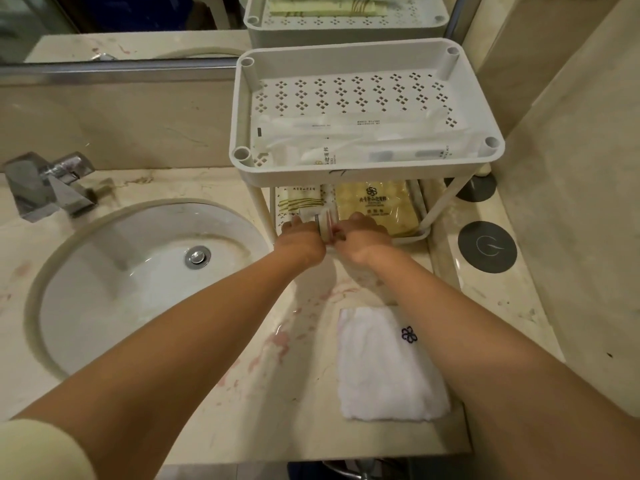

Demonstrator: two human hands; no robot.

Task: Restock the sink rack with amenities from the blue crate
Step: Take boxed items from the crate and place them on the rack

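Your fingers [294,222] on left hand [301,239] and right hand [363,233] pinch a small packet [325,221] at the sink rack's lower shelf [415,233] front edge. Its long axis points inward, between striped pack [301,202] and yellow pack [377,209].

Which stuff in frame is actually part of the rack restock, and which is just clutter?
Part of the job: rack; wrapped packets in its top tray; yellow packet and green-striped packet on the lower tray; small white packet between left hand and right hand.

Lying about: folded towel; faucet; sink; dark discs.
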